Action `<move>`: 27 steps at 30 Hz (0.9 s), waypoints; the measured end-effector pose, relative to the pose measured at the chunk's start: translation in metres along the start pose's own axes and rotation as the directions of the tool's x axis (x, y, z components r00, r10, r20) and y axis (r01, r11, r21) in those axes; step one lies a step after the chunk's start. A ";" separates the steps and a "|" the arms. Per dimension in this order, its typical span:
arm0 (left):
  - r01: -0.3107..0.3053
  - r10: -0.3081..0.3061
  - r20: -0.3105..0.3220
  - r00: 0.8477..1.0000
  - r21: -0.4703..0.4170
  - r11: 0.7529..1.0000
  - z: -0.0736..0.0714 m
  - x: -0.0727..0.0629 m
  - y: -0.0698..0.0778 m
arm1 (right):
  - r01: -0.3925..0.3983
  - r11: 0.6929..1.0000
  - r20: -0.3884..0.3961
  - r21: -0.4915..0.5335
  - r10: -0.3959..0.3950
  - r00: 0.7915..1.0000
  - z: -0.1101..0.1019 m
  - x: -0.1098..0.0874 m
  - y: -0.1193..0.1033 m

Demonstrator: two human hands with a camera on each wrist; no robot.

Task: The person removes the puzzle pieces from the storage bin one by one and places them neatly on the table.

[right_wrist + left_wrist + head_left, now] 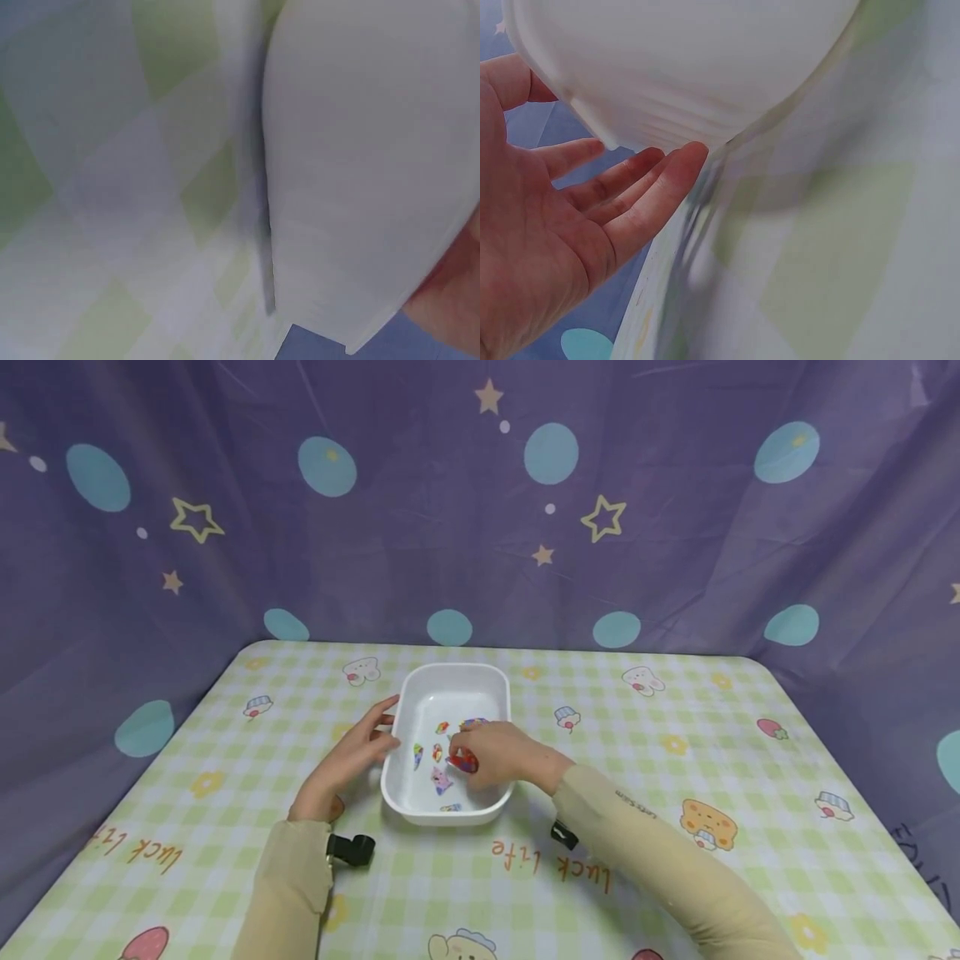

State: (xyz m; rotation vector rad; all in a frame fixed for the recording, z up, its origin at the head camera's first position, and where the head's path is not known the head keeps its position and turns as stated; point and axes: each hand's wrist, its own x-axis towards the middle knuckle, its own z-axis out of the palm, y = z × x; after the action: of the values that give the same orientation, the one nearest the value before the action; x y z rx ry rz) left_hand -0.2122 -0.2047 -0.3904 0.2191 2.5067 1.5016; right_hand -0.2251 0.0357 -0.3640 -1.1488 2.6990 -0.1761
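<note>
Pieces [441,781], small and colourful, lay in a white tray [442,819] at the frame's centre. The right hand [497,753] pinched a red piece [465,763]; the left hand [347,763], its grip relaxed, touched the tray's left side.

Your white tray [450,819] looks like smooth plastic, glossy inside, its outer wall duller. The red piece [467,762] in it looks shiny. Your table cover [645,752] is smooth; beyond its far edge hangs creased cloth, a purple curtain [420,527]. Your sleeves [288,872] are matt fabric, the black wrist mount [351,850] plastic-looking.
</note>
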 end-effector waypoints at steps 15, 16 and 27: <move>0.000 0.001 0.005 1.000 -0.010 1.000 0.001 0.001 0.000 | 0.041 0.999 -0.181 -0.009 -0.042 0.983 -0.020 -0.009 0.018; -0.002 0.002 0.005 1.000 -0.006 1.000 0.001 0.001 -0.001 | 0.036 0.999 -0.191 -0.013 -0.037 0.981 -0.021 -0.010 0.020; -0.008 0.009 0.012 1.000 -0.028 1.000 -0.001 -0.001 0.000 | 0.021 1.000 -0.270 -0.007 -0.022 0.963 -0.031 -0.022 0.039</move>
State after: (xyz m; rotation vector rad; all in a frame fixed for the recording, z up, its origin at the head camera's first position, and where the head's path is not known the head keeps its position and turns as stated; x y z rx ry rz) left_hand -0.2113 -0.2054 -0.3901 0.2344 2.4767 1.5323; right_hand -0.2445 0.0790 -0.3383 -1.2367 2.9217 -0.3550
